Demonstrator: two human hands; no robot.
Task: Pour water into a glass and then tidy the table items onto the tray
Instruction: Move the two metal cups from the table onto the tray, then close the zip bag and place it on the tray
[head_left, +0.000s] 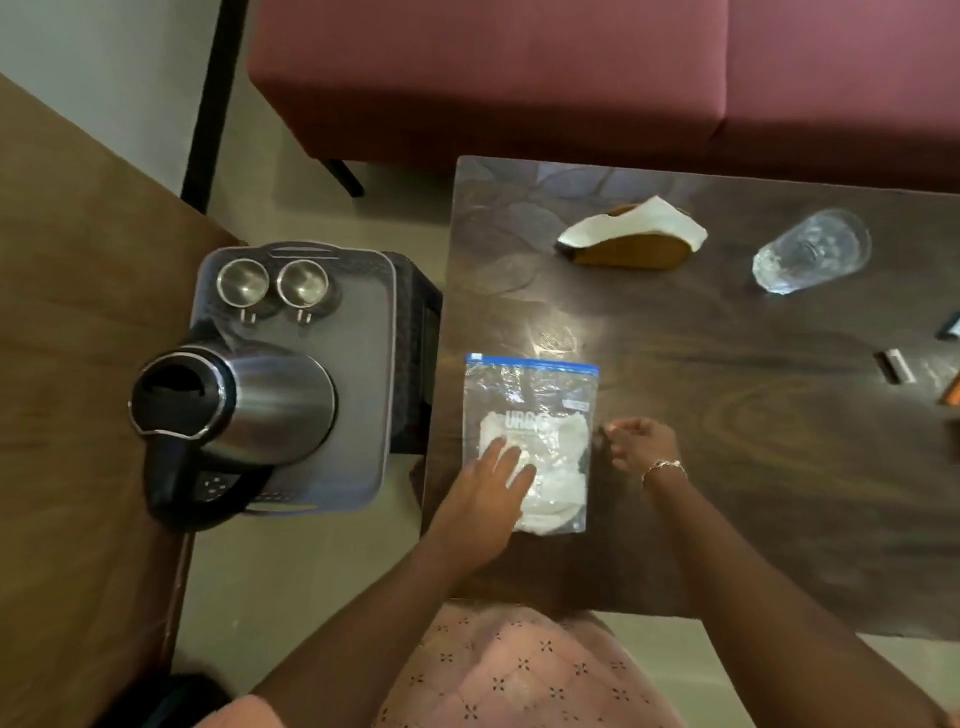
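A clear zip bag (540, 395) with a blue seal and white contents lies flat on the dark wooden table (727, 467). My left hand (491, 486) presses on the bag's lower left part with straight fingers. My right hand (641, 444) hovers just right of the bag, fingers loosely curled, holding nothing. A clear glass (810, 249) stands at the table's far right. A grey tray (363, 322) sits on a stool to the left, carrying a steel kettle (244, 410) and two steel cups (241, 280).
A wooden napkin holder (631, 239) with white napkins stands at the table's far side. Small items (893, 366) lie at the right edge. A maroon sofa (571, 78) runs behind the table. A brown surface (67, 364) fills the left.
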